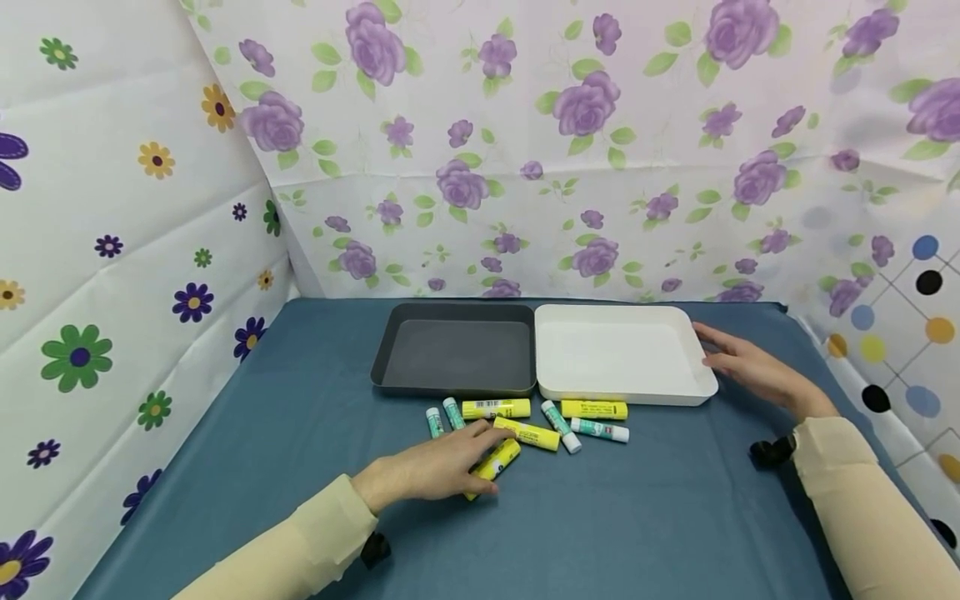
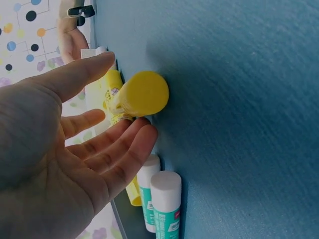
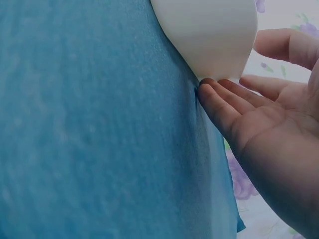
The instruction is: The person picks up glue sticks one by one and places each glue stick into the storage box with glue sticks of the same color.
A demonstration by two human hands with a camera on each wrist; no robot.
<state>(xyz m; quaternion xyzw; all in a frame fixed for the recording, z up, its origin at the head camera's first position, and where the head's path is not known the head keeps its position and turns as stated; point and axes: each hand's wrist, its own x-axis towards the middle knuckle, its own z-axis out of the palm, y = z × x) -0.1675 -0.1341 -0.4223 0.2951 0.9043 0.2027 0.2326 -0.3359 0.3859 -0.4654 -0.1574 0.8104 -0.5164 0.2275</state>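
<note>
On the blue cloth my left hand [image 1: 435,465] reaches over a yellow glue stick [image 1: 498,458], which lies slanted under its fingers. In the left wrist view the thumb and fingers stand apart on either side of that glue stick [image 2: 145,94], without a visible grip. Two green-and-white glue sticks [image 1: 453,414] lie just beyond this hand. More yellow glue sticks [image 1: 594,409] and green-and-white ones [image 1: 600,430] are scattered to its right. My right hand [image 1: 761,375] touches the right edge of the white tray [image 1: 626,354], its fingertips against the tray's corner [image 3: 214,59].
A dark grey tray [image 1: 461,354] stands left of the white one, their sides touching. Flowered sheets [image 1: 480,125] hang behind and to the left. A dotted sheet [image 1: 907,358] is on the right. The blue tablecloth [image 1: 637,525] covers the table.
</note>
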